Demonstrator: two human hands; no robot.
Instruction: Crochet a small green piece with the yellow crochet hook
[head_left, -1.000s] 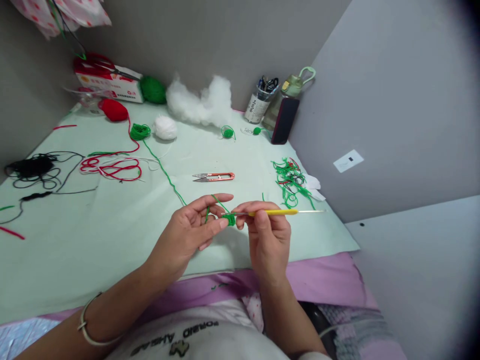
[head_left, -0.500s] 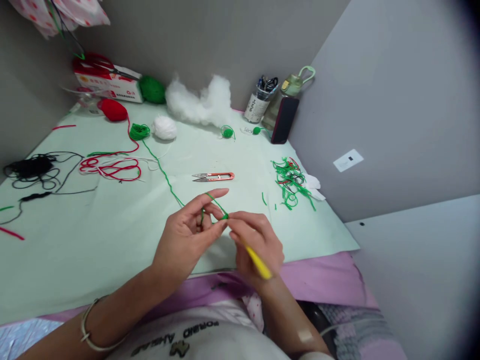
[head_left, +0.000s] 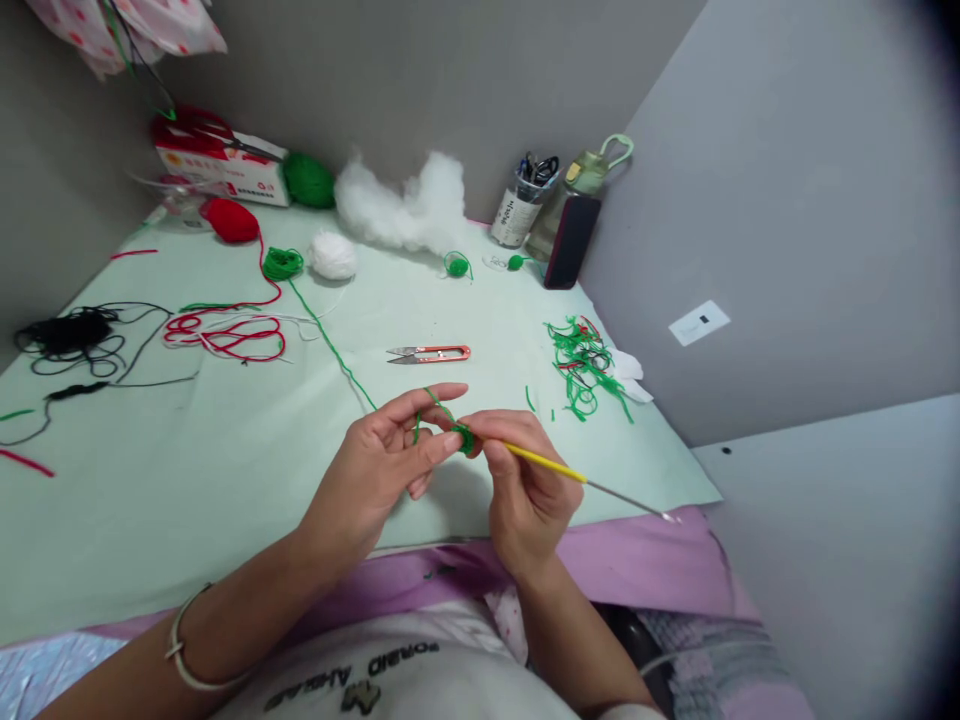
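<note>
The left hand [head_left: 390,455] pinches a small green crocheted piece [head_left: 465,438] between thumb and fingers, just below the middle of the frame. A thin green yarn strand [head_left: 330,340] is looped over its raised index finger. The right hand [head_left: 529,490] is clenched around a slim crochet hook with a yellow handle [head_left: 544,463]. The hook's working end is buried in the crocheted piece, and its bare metal tail points toward the lower right. The two hands meet at the piece, above a pale green table mat [head_left: 225,480].

The strand runs up and left across the mat to a small green yarn coil [head_left: 283,263], which sits just beside a white yarn ball [head_left: 332,256]. Just above the hands lie red-handled thread snips [head_left: 429,353], and to their right is a tangle of green yarn scraps [head_left: 585,365]. Near the top of the frame, white fluffy stuffing [head_left: 405,205] rests against the wall. A red yarn ball [head_left: 231,220] lies toward the upper left, and loose black yarn [head_left: 67,335] lies at the left edge.
</note>
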